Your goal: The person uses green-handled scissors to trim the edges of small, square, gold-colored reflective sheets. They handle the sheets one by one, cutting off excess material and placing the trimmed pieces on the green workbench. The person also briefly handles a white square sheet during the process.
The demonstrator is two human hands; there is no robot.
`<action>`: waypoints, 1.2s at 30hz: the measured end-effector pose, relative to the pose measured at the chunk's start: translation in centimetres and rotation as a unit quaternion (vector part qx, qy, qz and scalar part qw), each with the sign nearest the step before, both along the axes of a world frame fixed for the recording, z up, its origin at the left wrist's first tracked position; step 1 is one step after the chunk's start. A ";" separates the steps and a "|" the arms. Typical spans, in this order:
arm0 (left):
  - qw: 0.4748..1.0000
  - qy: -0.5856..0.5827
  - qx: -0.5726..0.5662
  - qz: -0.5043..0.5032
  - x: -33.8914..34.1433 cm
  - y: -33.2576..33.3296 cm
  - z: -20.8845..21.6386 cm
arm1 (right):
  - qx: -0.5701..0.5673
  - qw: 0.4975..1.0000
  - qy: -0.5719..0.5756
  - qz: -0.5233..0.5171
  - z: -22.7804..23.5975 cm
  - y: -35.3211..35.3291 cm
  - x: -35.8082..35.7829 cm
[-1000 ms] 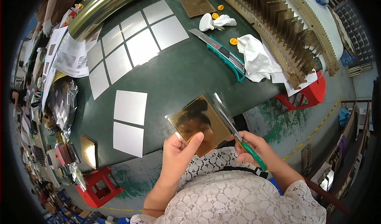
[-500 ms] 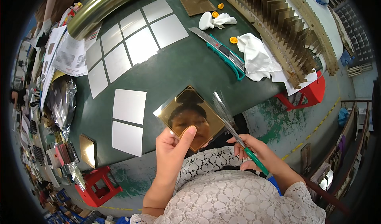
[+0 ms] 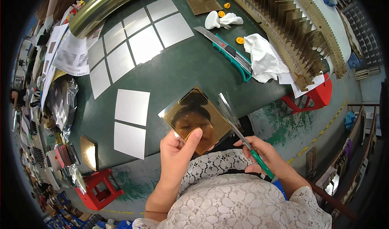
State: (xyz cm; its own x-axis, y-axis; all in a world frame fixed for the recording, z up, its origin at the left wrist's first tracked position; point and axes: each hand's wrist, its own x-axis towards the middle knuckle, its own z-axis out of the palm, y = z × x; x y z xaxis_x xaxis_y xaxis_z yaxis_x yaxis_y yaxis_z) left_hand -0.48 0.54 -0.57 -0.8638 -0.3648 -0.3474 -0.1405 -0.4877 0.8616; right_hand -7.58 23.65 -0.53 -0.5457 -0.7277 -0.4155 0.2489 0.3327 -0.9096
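Note:
My left hand point(image 3: 177, 152) grips a gold mirrored square plate point(image 3: 196, 121) by its near corner, thumb on the face and the other fingers hidden beneath. Clear film juts past the plate's left and right edges. My right hand point(image 3: 265, 154) holds green-handled scissors point(image 3: 260, 163), their blades pointing up and left along the plate's right edge. A thin strip of clear film shows beside the blades; whether they are closed on it is hard to make out. Left of the plate, two pale square sheets point(image 3: 131, 107) lie on the dark green table point(image 3: 170, 73).
Farther back lie several silvery square sheets point(image 3: 146, 45), a green utility knife point(image 3: 231, 55), white cloths point(image 3: 263, 58), orange finger cots point(image 3: 240, 40) and a brown plate point(image 3: 202, 3). A slotted rack of plates point(image 3: 287, 30) stands back right, a gold roll point(image 3: 107, 8) back left. Red stools point(image 3: 97, 190) flank the table.
The view has shifted very slightly. My hands, the plate and the scissors keep almost the same places; the scissors remain along the plate's right edge.

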 end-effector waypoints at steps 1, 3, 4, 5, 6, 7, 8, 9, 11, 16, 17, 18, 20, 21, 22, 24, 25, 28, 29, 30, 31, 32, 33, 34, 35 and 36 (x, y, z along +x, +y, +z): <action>1.000 0.000 0.000 -0.002 0.0 0.0 0.0 | 0.000 1.000 0.009 -0.002 -0.2 0.1 0.0; 1.000 0.000 0.000 -0.005 0.0 0.0 0.0 | -0.001 1.000 0.023 -0.006 -0.5 0.2 0.1; 1.000 0.000 0.003 -0.006 0.0 0.0 0.0 | -0.002 1.000 0.030 -0.008 -0.6 0.2 0.1; 1.000 -0.001 0.006 -0.008 -0.1 0.0 0.1 | -0.003 1.000 0.030 -0.011 -0.7 0.2 0.1; 1.000 -0.001 0.009 -0.009 -0.1 0.0 0.1 | -0.003 0.999 0.029 -0.014 -0.8 0.3 0.1; 1.000 -0.001 0.007 -0.010 -0.1 0.0 0.1 | -0.003 0.999 0.028 -0.017 -0.9 0.3 0.2; 1.000 -0.001 0.005 -0.011 0.0 0.0 0.1 | -0.002 0.999 0.028 -0.018 -0.8 0.3 0.2; 1.000 -0.002 0.003 -0.011 0.0 0.0 0.1 | 0.000 0.999 0.027 -0.018 -0.8 0.3 0.1; 1.000 -0.010 0.008 -0.005 -0.1 0.1 0.4 | 0.002 0.999 0.030 -0.018 -0.7 0.3 0.1; 0.998 -0.043 -0.022 -0.031 0.2 0.6 -0.2 | 0.017 0.999 0.032 -0.016 -0.4 0.2 -0.1; 0.997 -0.054 -0.038 -0.041 0.6 0.7 -0.7 | 0.018 0.999 0.030 -0.017 -0.4 0.1 -0.2; 0.995 -0.064 -0.054 -0.051 0.8 0.7 -1.0 | 0.021 0.999 0.028 -0.018 -0.5 0.1 -0.2; 0.996 -0.067 -0.031 -0.046 0.8 1.4 -0.7 | 0.023 0.999 0.009 -0.029 -0.6 -0.1 -0.3; 0.996 -0.069 -0.020 -0.044 0.8 1.6 -0.6 | 0.023 0.999 -0.008 -0.040 -0.6 -0.4 -0.3; 0.995 -0.074 -0.016 -0.064 1.1 1.6 -1.1 | 0.022 0.998 -0.025 -0.051 -0.6 -0.6 -0.3; 0.994 -0.076 -0.010 -0.082 1.4 1.9 -1.4 | 0.001 0.996 -0.046 -0.070 -0.8 -1.1 -0.4; 0.993 -0.077 -0.007 -0.090 1.5 2.0 -1.5 | -0.010 0.995 -0.057 -0.079 -0.9 -1.4 -0.5; 0.985 -0.095 0.011 -0.145 2.4 2.2 -1.2 | 0.008 0.996 -0.025 -0.083 -1.1 -1.8 -0.7; 0.981 -0.099 0.015 -0.166 2.7 2.2 -1.3 | 0.024 0.995 -0.065 -0.075 -0.7 -1.8 -1.0; 0.979 -0.097 0.020 -0.179 2.7 2.0 -0.9 | 0.042 0.991 -0.105 -0.068 -0.1 -1.8 -1.4; 0.986 -0.093 0.019 -0.136 2.4 2.2 -0.2 | 0.059 0.986 -0.145 -0.059 0.5 -1.7 -1.7; 0.992 -0.088 0.019 -0.092 2.0 2.5 0.8 | 0.050 0.987 -0.141 -0.056 0.7 -1.6 -1.6; 0.995 -0.083 0.017 -0.048 1.7 2.6 1.7 | 0.041 0.988 -0.137 -0.054 0.9 -1.5 -1.5; 0.996 -0.081 -0.025 -0.033 1.9 2.1 2.2 | 0.032 0.989 -0.133 -0.052 1.0 -1.3 -1.5; 0.987 -0.068 -0.129 -0.071 2.3 1.0 2.1 | 0.015 0.989 -0.135 -0.056 1.1 -1.1 -1.4; 0.965 -0.055 -0.232 -0.110 2.8 -0.5 1.9 | -0.002 0.989 -0.136 -0.061 1.3 -0.7 -1.2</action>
State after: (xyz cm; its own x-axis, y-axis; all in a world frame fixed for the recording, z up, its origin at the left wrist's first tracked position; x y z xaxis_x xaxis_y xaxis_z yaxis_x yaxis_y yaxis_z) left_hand 2.28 0.09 1.28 -0.9053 -0.3150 -0.2849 -0.2999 -0.0010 0.9540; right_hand -8.80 22.91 0.78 -0.4981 -0.6646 -0.5570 0.5234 0.2817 -0.8042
